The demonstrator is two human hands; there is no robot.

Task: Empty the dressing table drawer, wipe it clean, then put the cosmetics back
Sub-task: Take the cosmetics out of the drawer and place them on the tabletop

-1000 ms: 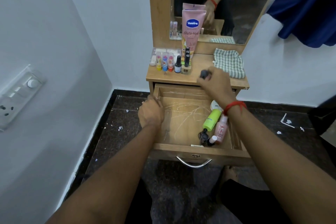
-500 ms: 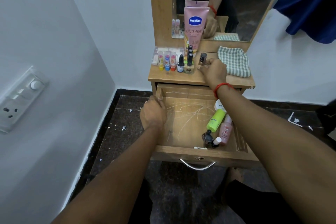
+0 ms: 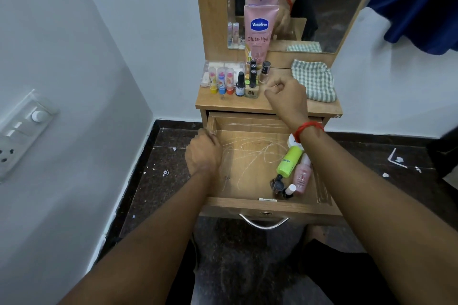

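The left hand grips the left wall of the open drawer near its back corner, with the fingers curled over the rim. The right hand, with a red thread on the wrist, hovers over the table. Its fingers are curled in and nothing is visible between them. At 10 o'clock from this hand a dark-capped bottle stands upright, apart from the fingers.

The drawer is pulled out toward the person, at 6 o'clock from the table top. Its scratched floor shows on the left side, and cosmetics lie on the right side. A green bottle lies flat, its long axis running from 7 to 1 o'clock. Touching it at 3 o'clock, a pink bottle lies almost from 6 to 12 o'clock, with the cap pointing to 12. Near the front wall lie a small dark bottle and a white-capped bottle.

On the table a pink Vaseline tube stands upright against the mirror. Three lip balms stand upright in a row at 8 o'clock from it. A checked cloth lies at 2 o'clock from the right hand. A switch panel is on the left wall.
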